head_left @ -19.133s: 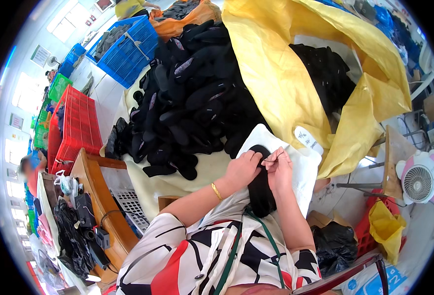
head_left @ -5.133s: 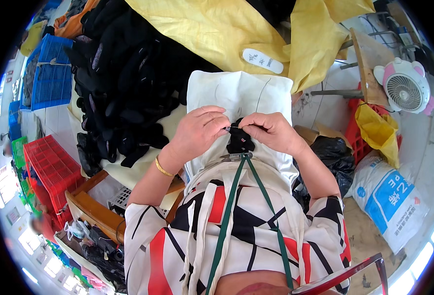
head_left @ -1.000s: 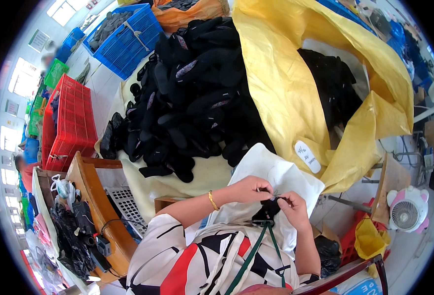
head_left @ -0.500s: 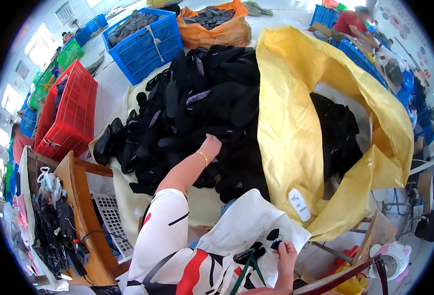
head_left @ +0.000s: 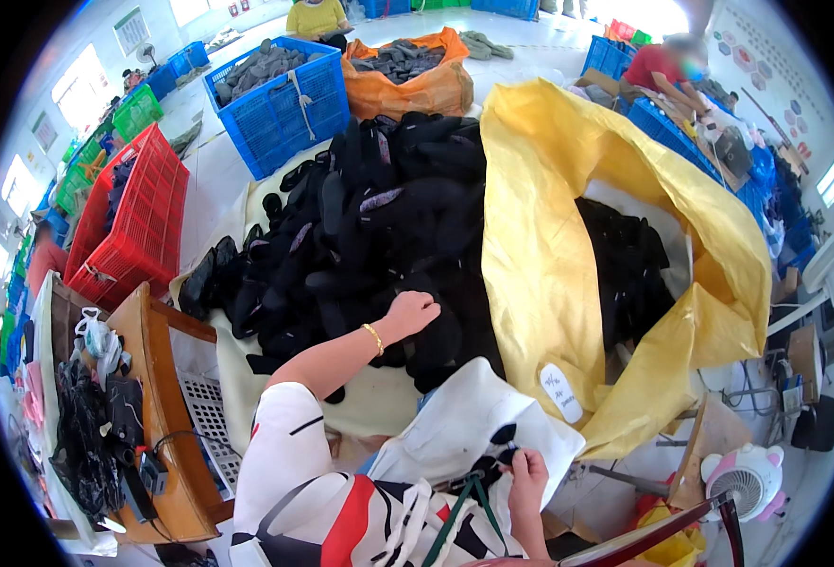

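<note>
My left hand point(head_left: 411, 315), with a gold bracelet at the wrist, is closed at the near side of a big heap of black cloth slippers point(head_left: 341, 227). Its curled fingers grip a black slipper point(head_left: 436, 333), partly blurred into the dark pile. Low over my lap, my right hand point(head_left: 528, 470) pinches a small dark thing with a pale edge, whose kind I cannot make out. Beneath it lies a white cloth point(head_left: 455, 416), with small black pieces point(head_left: 503, 434) on it and green straps point(head_left: 469, 501) beside.
An open yellow sack point(head_left: 540, 255) with black slippers inside stands on the right. Beyond the heap are a blue crate point(head_left: 283, 113) and an orange sack point(head_left: 407, 90) of grey items. Left are a red crate point(head_left: 138, 222) and wooden table point(head_left: 166, 406). A fan point(head_left: 746, 482) sits lower right; other people work farther off.
My left hand has drawn back toward me and slightly right, gripping a black slipper. My right hand has shifted a little left and up, still pinching the small dark thing.
</note>
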{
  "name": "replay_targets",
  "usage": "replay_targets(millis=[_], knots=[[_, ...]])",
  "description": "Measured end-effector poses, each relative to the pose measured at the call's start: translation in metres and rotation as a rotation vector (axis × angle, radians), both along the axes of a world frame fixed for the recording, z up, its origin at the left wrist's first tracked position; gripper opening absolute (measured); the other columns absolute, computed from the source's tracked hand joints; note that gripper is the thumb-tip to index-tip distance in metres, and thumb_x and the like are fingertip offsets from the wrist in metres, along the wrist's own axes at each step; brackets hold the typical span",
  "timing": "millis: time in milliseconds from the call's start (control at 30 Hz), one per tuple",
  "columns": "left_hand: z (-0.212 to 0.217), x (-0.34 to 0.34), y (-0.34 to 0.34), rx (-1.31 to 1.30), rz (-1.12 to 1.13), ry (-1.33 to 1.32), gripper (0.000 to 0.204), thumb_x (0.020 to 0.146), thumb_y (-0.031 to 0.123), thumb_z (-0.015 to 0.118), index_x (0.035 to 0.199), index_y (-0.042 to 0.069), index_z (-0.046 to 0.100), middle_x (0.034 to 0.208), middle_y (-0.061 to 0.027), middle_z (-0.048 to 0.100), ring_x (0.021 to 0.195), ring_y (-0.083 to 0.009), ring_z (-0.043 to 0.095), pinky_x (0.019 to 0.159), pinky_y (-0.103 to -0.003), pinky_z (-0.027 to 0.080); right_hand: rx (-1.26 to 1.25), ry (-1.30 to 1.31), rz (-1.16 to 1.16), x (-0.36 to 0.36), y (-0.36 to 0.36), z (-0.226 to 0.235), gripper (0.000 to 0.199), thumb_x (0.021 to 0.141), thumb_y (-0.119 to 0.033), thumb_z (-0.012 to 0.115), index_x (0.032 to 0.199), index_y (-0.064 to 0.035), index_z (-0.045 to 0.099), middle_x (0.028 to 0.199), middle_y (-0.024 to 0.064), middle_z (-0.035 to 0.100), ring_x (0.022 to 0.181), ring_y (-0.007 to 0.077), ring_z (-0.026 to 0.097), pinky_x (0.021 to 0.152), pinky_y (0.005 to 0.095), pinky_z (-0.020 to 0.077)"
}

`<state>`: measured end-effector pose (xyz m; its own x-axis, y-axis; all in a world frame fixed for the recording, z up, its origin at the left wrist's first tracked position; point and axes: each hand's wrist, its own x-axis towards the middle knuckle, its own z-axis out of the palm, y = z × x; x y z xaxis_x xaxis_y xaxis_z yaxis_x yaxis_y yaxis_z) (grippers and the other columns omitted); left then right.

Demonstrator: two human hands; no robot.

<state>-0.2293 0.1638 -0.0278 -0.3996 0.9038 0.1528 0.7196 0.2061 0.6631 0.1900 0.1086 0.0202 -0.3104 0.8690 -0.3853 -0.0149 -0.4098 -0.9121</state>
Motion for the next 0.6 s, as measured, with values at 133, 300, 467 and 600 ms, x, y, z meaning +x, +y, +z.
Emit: replay_targets(millis=[133,300,467,600], knots=[[0.022,0.090,-0.033,0.039,0.013,-0.665,0.028,0.091,0.021,0.062,0.076,-0.003,0.060,0.062,-0.0058,0.054,0.062,-0.0096,0.049,0.058,-0.031,0.044,0.528,-0.120,0.162,-0.031,-0.028,0.037,0.007,0.094,-0.006,0.061,0.100,-0.0040,0.062,0.089,0.0048,0.061,0.077,0.0131,0.056,0.070,0.0250,0.0455],[0.043,0.172,-0.064,0.072,0.043,-1.010,0.032,0.097,0.026,0.060,0.073,0.003,0.060,0.064,0.0032,0.054,0.062,-0.0057,0.050,0.058,-0.024,0.042,1.189,-0.089,0.258,-0.056,-0.037,0.060,0.017,0.085,-0.003,0.063,0.101,-0.0046,0.061,0.087,0.0125,0.061,0.085,0.0309,0.060,0.089,0.0447,0.0467],[0.090,0.203,-0.093,-0.138,-0.126,-1.519,0.023,0.092,0.024,0.071,0.074,0.011,0.063,0.071,0.0019,0.062,0.065,-0.0080,0.056,0.063,-0.023,0.044,1.424,-0.269,0.168,-0.037,-0.030,0.051,0.023,0.077,0.003,0.061,0.099,-0.0052,0.059,0.085,0.0111,0.063,0.083,0.0296,0.060,0.102,0.0556,0.0345],[0.097,0.220,-0.118,-0.203,-0.028,-1.738,0.018,0.093,0.015,0.069,0.076,0.011,0.065,0.073,-0.0005,0.065,0.067,-0.0100,0.059,0.064,-0.025,0.046,1.405,-0.321,0.124,-0.027,-0.023,0.057,0.024,0.076,0.006,0.059,0.097,-0.0059,0.057,0.083,0.0109,0.063,0.079,0.0284,0.059,0.103,0.0556,0.0328]])
